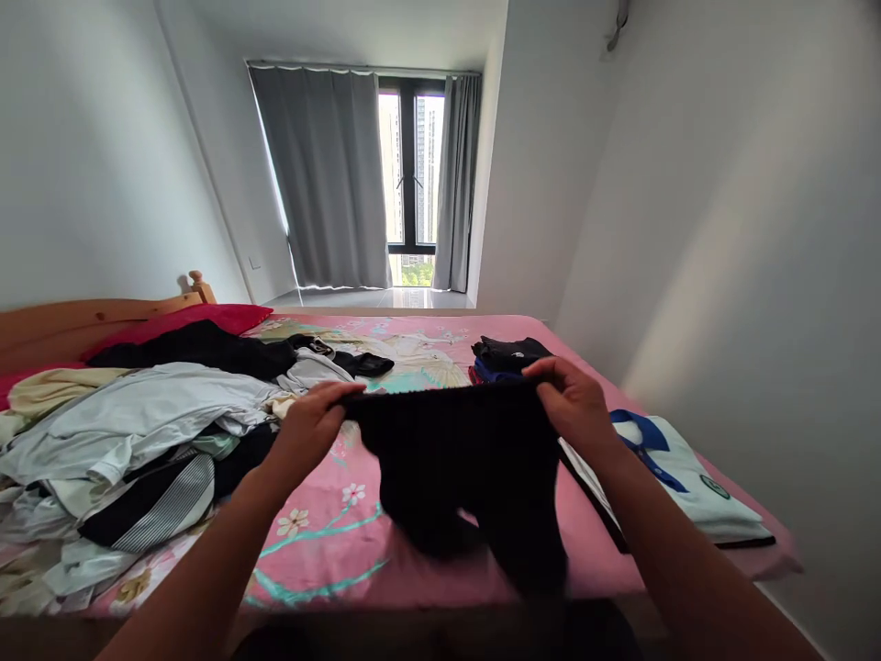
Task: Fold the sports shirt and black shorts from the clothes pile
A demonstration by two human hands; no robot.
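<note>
A pair of black shorts or trousers point(461, 450) hangs between my hands above the bed, its waistband stretched wide and its legs dangling, slightly blurred at the lower end. My left hand point(317, 418) pinches the left end of the waistband. At the other end, my right hand point(568, 399) grips the waistband between thumb and fingers. Just beyond the right hand lies a folded stack of dark clothes point(513, 353), black on top with blue and red below. Nearer the wall, folded white polo shirts point(688, 482) with a blue collar lie by my right forearm.
A loose heap of clothes point(172, 404), white, black, striped and cream, covers the bed's left side. The pink floral bedsheet point(323, 551) shows in the middle. A wooden headboard point(103, 317) and red pillow point(227, 317) stand behind the heap. Grey curtains point(323, 174) hang at the window.
</note>
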